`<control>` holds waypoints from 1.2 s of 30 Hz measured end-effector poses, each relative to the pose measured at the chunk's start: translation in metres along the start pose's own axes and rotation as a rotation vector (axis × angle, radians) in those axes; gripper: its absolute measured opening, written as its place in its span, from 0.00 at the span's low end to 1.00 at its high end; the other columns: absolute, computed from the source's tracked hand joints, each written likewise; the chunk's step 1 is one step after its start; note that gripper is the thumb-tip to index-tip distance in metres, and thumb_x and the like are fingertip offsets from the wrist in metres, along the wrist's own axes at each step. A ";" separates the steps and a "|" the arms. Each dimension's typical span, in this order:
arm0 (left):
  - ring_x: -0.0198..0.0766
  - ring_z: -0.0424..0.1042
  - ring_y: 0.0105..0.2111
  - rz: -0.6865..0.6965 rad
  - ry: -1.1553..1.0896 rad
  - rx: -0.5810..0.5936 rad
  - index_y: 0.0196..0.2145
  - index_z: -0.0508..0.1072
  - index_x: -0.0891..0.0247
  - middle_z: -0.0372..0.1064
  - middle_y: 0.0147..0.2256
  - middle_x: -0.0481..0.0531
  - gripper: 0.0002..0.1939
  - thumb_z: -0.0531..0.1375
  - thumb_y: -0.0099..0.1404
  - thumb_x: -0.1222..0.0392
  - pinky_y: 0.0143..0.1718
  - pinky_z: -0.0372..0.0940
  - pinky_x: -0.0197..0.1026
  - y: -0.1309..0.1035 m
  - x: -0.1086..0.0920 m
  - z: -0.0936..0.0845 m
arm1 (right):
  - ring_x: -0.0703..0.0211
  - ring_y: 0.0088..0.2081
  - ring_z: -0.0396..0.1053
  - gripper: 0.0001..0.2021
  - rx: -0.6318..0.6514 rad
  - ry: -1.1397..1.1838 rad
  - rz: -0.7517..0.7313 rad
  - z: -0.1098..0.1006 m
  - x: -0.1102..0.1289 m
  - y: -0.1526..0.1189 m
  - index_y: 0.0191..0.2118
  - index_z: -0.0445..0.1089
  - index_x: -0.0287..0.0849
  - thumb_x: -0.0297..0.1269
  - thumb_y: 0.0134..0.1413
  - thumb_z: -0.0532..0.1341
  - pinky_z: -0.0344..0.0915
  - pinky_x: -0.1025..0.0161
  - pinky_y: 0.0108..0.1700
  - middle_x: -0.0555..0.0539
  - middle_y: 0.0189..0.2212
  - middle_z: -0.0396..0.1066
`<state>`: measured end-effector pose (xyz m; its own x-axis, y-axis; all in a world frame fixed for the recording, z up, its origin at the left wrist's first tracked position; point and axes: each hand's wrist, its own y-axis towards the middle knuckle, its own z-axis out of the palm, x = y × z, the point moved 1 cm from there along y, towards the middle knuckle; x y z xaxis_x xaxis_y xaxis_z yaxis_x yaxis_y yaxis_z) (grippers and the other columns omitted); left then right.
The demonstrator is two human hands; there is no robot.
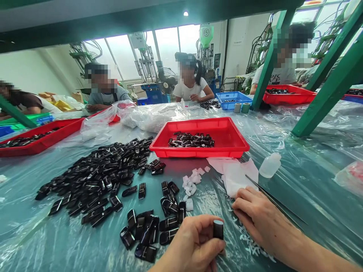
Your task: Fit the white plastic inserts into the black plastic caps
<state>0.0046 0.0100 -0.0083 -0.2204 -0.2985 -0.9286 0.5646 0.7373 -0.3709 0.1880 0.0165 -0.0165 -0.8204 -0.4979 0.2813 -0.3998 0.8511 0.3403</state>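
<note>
My left hand (195,241), at the bottom middle, is closed on a small glossy black plastic piece (218,230) with a pale bluish end facing up. To its right, my right hand (255,211) rests low by a white tissue (238,175), its fingers bent and drawn together. Its fingertips are partly hidden, so what they grip does not show. Dark metal tweezers (279,206) run along the far side of that hand; whether it holds them I cannot tell. Several similar black pieces (146,230) lie left of my left hand, and small white pads (193,179) sit beyond it.
A large heap of black pieces (96,173) spreads at left. A red tray (198,152) with more pieces stands ahead. A squeeze bottle (270,165) lies right of the tissue. Green posts (326,94) rise at right. Co-workers (191,85) sit across the plastic-covered table (326,181).
</note>
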 end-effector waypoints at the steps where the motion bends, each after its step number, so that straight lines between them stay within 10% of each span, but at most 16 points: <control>1: 0.24 0.60 0.15 -0.001 -0.008 -0.001 0.29 0.65 0.66 0.63 0.22 0.45 0.04 0.54 0.53 0.65 0.15 0.56 0.27 0.000 0.001 0.000 | 0.54 0.31 0.62 0.11 0.001 -0.007 0.005 0.001 0.000 0.000 0.25 0.66 0.41 0.23 0.52 0.50 0.61 0.57 0.33 0.44 0.28 0.64; 36: 0.29 0.67 0.21 -0.024 -0.117 0.016 0.32 0.71 0.69 0.65 0.24 0.49 0.10 0.60 0.55 0.59 0.22 0.62 0.30 -0.002 -0.005 -0.001 | 0.57 0.32 0.57 0.11 0.119 0.129 -0.065 -0.004 0.001 0.001 0.24 0.63 0.39 0.25 0.55 0.50 0.56 0.57 0.35 0.46 0.28 0.62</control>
<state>0.0042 0.0107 -0.0027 -0.1405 -0.3853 -0.9120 0.5729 0.7196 -0.3923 0.1886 0.0159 -0.0125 -0.7352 -0.5629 0.3776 -0.5020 0.8265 0.2548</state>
